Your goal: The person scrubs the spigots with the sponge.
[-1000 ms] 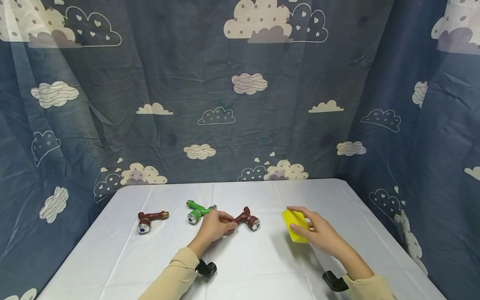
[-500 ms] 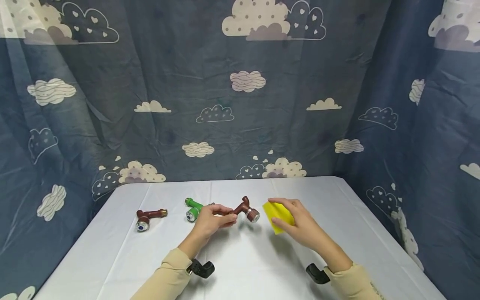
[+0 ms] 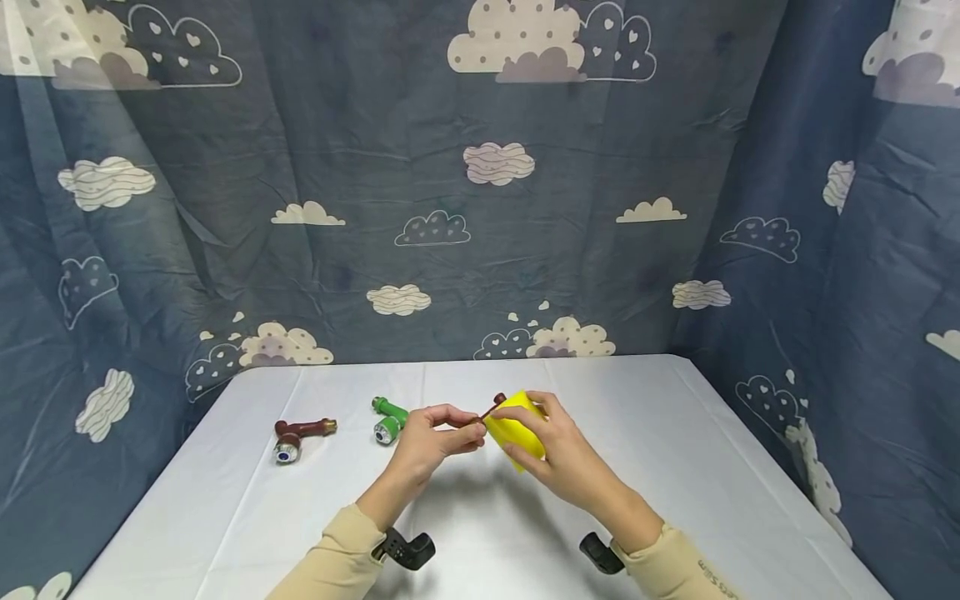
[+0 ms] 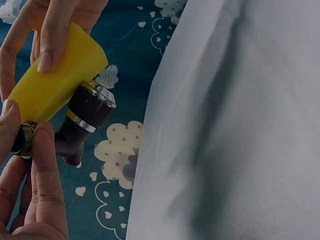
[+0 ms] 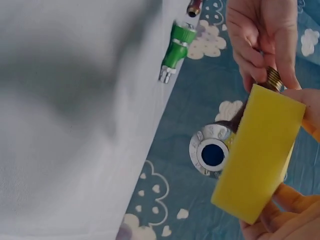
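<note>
My left hand pinches the brass threaded end of a dark brown tap between thumb and fingers, off the table. The tap has a ribbed knob with a silver collar, and a blue centre shows on it in the right wrist view. My right hand grips a yellow sponge, bent a little, and holds it up against the tap. In the head view the sponge hides most of the tap. Beside my left hand lies a green tap, partly covered by that hand.
Another brown tap lies farther left on the white-covered table. A dark blue curtain with cloud prints hangs behind and at the sides. Each wrist carries a black camera.
My right hand has brought the sponge leftward until it meets the brown tap. My left hand has raised the tap slightly and still pinches it.
</note>
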Action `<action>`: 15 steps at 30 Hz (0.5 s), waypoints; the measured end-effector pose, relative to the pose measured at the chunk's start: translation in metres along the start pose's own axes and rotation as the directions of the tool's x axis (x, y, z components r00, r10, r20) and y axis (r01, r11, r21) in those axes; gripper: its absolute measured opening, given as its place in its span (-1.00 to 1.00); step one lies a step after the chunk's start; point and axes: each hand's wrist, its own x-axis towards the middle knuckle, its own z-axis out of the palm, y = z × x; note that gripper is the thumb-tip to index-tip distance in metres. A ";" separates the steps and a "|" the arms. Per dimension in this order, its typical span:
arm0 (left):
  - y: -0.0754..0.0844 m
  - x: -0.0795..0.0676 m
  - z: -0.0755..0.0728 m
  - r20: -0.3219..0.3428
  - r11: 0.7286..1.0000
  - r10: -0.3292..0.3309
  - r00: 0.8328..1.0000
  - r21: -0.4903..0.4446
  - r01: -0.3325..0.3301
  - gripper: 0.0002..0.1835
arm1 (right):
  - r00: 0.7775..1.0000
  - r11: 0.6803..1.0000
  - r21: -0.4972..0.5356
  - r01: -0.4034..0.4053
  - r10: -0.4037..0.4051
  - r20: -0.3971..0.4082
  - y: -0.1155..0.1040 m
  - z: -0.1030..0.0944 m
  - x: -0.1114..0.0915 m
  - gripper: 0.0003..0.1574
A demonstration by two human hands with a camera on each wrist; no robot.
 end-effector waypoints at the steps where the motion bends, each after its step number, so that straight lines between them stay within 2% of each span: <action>1: 0.001 -0.001 0.000 -0.002 1.000 0.003 1.000 0.006 -0.003 -0.72 | 1.000 1.000 -0.013 0.027 -0.027 -0.007 -0.001 0.001 0.000 -0.42; 6: 0.006 -0.005 -0.001 -0.018 0.999 0.021 1.000 0.025 -0.020 -0.73 | 0.992 0.991 -0.047 0.123 -0.124 -0.031 -0.005 0.005 0.000 -0.42; 15: 0.011 -0.010 -0.006 -0.021 0.996 0.060 0.998 0.072 -0.058 -0.67 | 0.986 0.984 -0.087 0.154 -0.159 -0.053 -0.005 0.009 0.002 -0.39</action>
